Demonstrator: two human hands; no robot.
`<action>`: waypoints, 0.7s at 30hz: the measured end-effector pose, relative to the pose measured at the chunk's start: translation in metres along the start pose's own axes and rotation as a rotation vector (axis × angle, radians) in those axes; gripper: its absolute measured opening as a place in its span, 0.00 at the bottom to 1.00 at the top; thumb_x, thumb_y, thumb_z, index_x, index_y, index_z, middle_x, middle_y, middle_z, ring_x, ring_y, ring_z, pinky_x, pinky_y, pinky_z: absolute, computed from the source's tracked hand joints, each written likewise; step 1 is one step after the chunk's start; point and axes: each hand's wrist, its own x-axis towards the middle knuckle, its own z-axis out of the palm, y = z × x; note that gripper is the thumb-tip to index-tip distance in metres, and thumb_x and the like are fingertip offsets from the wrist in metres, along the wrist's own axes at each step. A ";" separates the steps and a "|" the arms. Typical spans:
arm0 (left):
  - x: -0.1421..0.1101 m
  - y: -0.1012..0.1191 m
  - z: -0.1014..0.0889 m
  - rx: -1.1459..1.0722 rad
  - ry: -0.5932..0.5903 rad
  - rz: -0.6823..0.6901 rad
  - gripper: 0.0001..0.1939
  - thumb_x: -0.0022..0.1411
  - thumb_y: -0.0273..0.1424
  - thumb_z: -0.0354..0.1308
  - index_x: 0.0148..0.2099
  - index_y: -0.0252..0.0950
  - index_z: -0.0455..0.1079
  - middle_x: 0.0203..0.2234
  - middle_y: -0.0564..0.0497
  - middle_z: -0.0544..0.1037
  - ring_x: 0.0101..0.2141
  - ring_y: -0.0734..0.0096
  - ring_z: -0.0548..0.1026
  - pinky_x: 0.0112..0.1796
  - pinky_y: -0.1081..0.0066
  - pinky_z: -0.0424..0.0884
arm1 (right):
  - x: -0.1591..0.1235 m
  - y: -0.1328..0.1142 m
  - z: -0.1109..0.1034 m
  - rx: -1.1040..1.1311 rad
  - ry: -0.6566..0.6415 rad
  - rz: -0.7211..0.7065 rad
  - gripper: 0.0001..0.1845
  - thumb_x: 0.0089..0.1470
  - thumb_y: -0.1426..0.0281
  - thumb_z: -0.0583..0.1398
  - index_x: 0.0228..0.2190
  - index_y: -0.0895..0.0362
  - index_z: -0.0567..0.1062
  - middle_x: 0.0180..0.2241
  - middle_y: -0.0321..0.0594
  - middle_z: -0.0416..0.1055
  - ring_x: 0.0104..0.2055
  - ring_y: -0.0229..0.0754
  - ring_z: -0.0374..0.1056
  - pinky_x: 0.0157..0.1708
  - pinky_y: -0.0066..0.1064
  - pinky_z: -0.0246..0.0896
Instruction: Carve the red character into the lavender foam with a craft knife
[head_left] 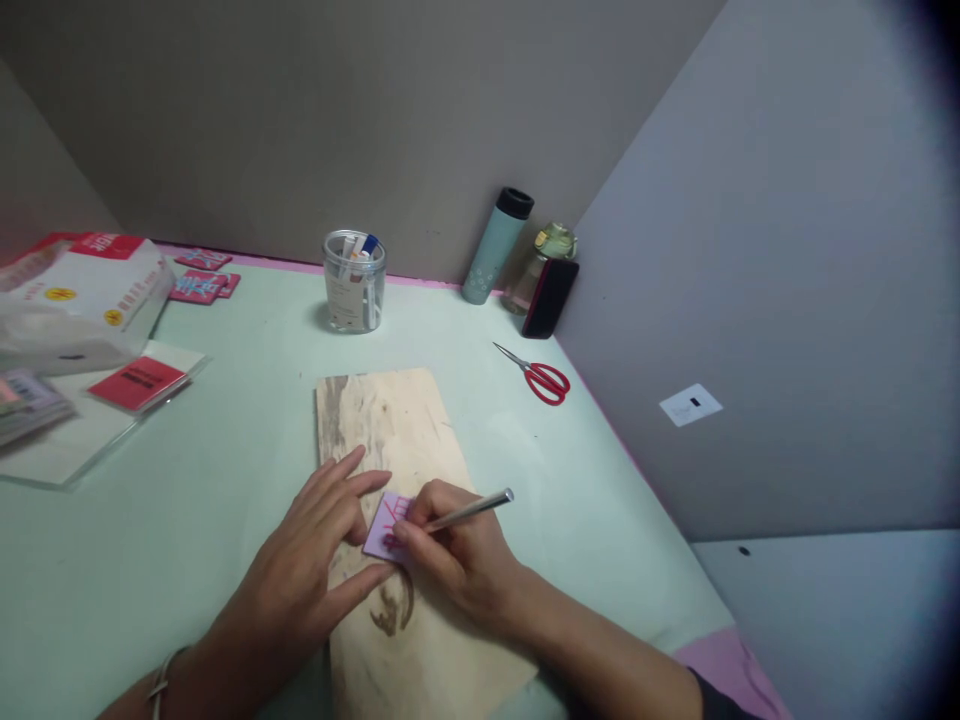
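Observation:
A small lilac square [380, 532] with red and pink markings lies on a wooden board [390, 415]. My left hand [319, 545] rests on the board with its fingers spread around the square's left side, thumb along the lower edge. My right hand [461, 555] grips a slim silver pen-like tool [474, 509], tilted up to the right. Its tip is hidden behind my fingers, over the right part of the square, so I cannot tell whether it is a pen or a craft knife.
Red-handled scissors [547, 383] lie right of the board. Behind stand a clear jar of pens [355, 285], a teal tumbler [495, 250], a bottle [555, 240] and a phone [550, 299]. At left are a white plastic bag [90, 300], pink patterned pieces [199, 286] and a red packet [139, 383].

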 end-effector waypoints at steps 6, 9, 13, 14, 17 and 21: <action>0.000 0.001 0.000 -0.008 -0.033 0.035 0.11 0.72 0.32 0.57 0.38 0.43 0.56 0.57 0.46 0.76 0.68 0.61 0.63 0.68 0.47 0.56 | -0.002 0.002 -0.001 -0.063 -0.024 -0.084 0.16 0.64 0.67 0.59 0.25 0.53 0.63 0.23 0.33 0.65 0.25 0.36 0.58 0.27 0.30 0.53; 0.000 0.002 0.001 -0.013 0.016 0.031 0.12 0.71 0.31 0.57 0.37 0.43 0.56 0.54 0.46 0.77 0.66 0.60 0.65 0.67 0.47 0.57 | -0.002 0.002 -0.002 -0.069 -0.040 -0.097 0.15 0.64 0.68 0.59 0.25 0.54 0.63 0.23 0.32 0.65 0.25 0.36 0.58 0.27 0.29 0.52; 0.001 0.004 0.002 -0.023 0.032 0.011 0.13 0.70 0.31 0.58 0.36 0.43 0.56 0.52 0.46 0.77 0.65 0.59 0.66 0.66 0.46 0.58 | -0.003 -0.001 -0.004 -0.089 -0.065 -0.103 0.14 0.65 0.70 0.58 0.26 0.54 0.63 0.24 0.32 0.64 0.25 0.35 0.58 0.27 0.29 0.52; 0.001 0.004 0.002 -0.025 0.031 0.007 0.13 0.70 0.31 0.58 0.36 0.43 0.56 0.52 0.46 0.77 0.65 0.59 0.66 0.66 0.46 0.58 | -0.003 -0.002 -0.004 -0.092 -0.070 -0.106 0.14 0.65 0.70 0.58 0.26 0.54 0.63 0.24 0.31 0.63 0.25 0.35 0.58 0.27 0.29 0.52; 0.001 0.006 0.001 -0.033 0.029 -0.006 0.12 0.69 0.31 0.58 0.35 0.43 0.56 0.52 0.47 0.78 0.64 0.58 0.67 0.66 0.45 0.59 | -0.003 -0.003 -0.005 -0.090 -0.072 -0.107 0.14 0.65 0.70 0.57 0.27 0.54 0.63 0.24 0.31 0.63 0.25 0.35 0.57 0.27 0.28 0.52; 0.001 0.008 0.001 -0.050 0.063 -0.026 0.12 0.68 0.31 0.59 0.35 0.43 0.57 0.49 0.47 0.78 0.63 0.57 0.69 0.64 0.45 0.61 | -0.003 -0.004 -0.005 -0.106 -0.082 -0.097 0.14 0.65 0.69 0.57 0.27 0.53 0.62 0.24 0.31 0.63 0.25 0.35 0.57 0.27 0.28 0.52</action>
